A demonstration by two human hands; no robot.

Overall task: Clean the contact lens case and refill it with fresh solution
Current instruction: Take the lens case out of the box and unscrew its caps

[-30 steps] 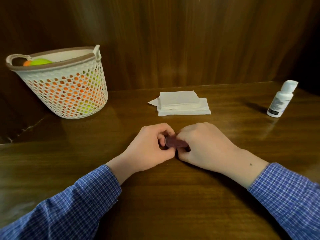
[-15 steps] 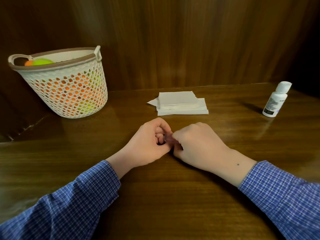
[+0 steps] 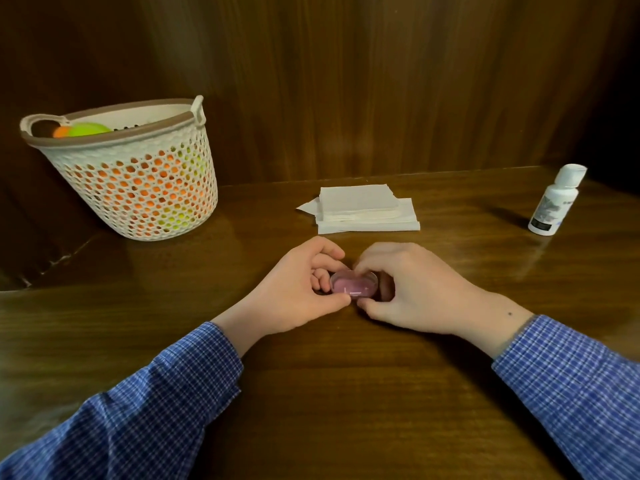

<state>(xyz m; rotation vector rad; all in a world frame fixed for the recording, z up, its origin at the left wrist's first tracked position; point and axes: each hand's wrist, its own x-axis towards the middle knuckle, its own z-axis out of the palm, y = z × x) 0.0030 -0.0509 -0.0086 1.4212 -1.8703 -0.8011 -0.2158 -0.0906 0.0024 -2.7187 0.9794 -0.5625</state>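
The head view shows the task near its start: both hands, left (image 3: 298,289) and right (image 3: 408,289), pinch the pink case (image 3: 353,286) on the worktop (image 3: 346,393), while tissues (image 3: 363,209) at 12 o'clock and bottle (image 3: 554,202) at 2 o'clock seem untouched.

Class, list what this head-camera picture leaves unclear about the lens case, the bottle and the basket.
- Lens case: left hand and right hand cover its ends; open or closed is unclear.
- Bottle: label print too small to read.
- Basket: wall hides most of its orange and green contents.
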